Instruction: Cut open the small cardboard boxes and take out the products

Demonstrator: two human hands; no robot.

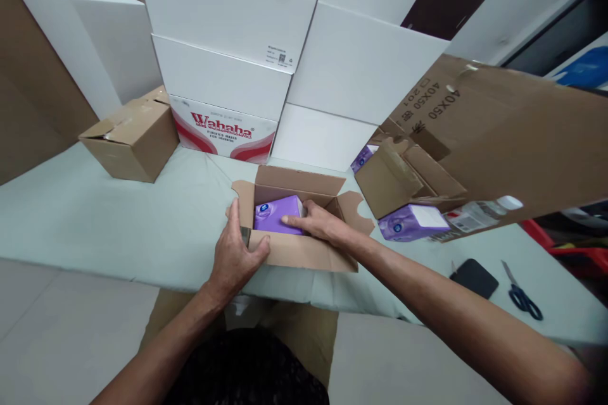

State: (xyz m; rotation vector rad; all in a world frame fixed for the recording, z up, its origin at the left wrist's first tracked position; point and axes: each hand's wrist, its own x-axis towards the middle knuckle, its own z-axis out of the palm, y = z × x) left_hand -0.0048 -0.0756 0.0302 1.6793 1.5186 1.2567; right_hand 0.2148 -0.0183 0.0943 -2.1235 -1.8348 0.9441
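Gripping the right end of a shiny purple soft pack (273, 213), the right hand (320, 221) has its thumb on top. The pack lies inside an open brown cardboard box (301, 178). The left hand (234, 253) spreads its fingers at the near left corner, thumb on the front flap (304, 250), maybe so the box won't slide. The flaps lean out, leaving room on top. Tall white cardboard panels (327, 133) stand close behind. To the right, another purple soft pack (408, 223) and a clear plastic bottle (479, 215) sit near black-handled scissors (522, 300).
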